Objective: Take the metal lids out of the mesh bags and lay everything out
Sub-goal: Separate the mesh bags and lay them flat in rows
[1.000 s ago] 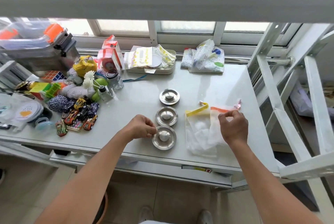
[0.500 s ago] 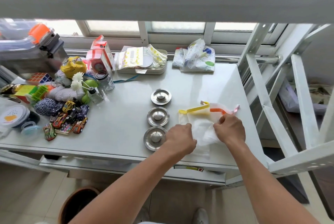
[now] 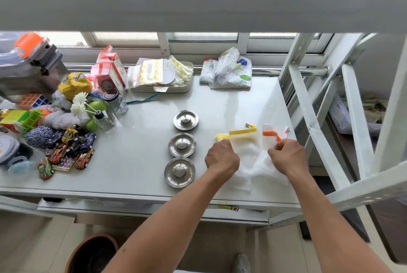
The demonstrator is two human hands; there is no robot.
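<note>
Mesh bags (image 3: 253, 158) overlap; left hand (image 3: 222, 158) pinches the yellow-trimmed bag (image 3: 243, 140), right hand (image 3: 288, 156) the orange-trimmed bag (image 3: 269, 138). We should draw them apart flat, clear of the three metal lids (image 3: 182, 145).

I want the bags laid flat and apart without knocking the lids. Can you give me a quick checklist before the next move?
1. Three metal lids out in a row, knobs up: ok.
2. Left hand grips the yellow-trimmed bag: ok.
3. Right hand grips the orange-trimmed bag: ok.
4. Bags apart: not ok, lower ends overlap.
5. Bags empty: cannot tell.
6. Bare table behind the bags: ok.
</note>
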